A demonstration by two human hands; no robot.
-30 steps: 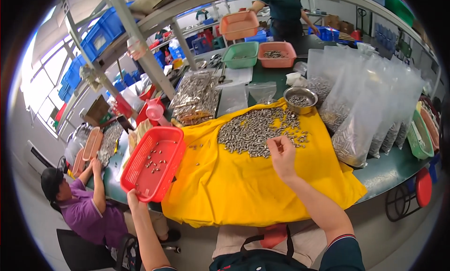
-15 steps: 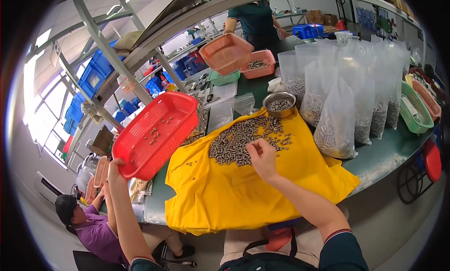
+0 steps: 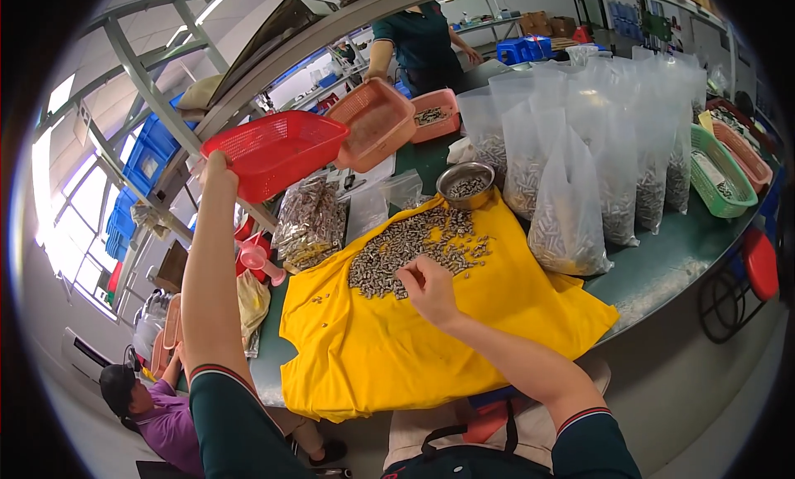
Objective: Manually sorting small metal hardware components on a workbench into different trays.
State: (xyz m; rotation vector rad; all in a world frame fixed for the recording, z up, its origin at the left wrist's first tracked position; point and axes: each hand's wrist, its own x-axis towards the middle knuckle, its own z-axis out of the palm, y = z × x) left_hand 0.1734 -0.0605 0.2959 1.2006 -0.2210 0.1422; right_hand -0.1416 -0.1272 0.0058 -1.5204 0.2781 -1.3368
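Observation:
My left hand (image 3: 217, 171) grips the near-left edge of a red perforated plastic basket (image 3: 273, 160), held up above the table. Its right end overlaps a peach-coloured basket (image 3: 364, 131) that a person across the table holds by the rim. I cannot make out any parts inside the red one. Over the near edge of a pile of small metal cylinders (image 3: 402, 247), my right hand (image 3: 431, 295) is closed with its fingertips together; what they hold, if anything, is hidden. The pile lies on a yellow cloth (image 3: 464, 355), and a metal bowl (image 3: 469, 202) of parts stands behind it.
Several tall clear bags (image 3: 571, 206) of metal parts stand at the right. Beyond them is a green basket (image 3: 719, 199). A pink basket (image 3: 437, 131) with parts sits farther back. Bagged parts (image 3: 306, 222) lie on the left, near a seated person in purple (image 3: 166, 429).
My left hand has lifted the red basket away and levelled it beside the peach basket. The other person's peach basket has come lower and nearer. My right hand stays by the pile.

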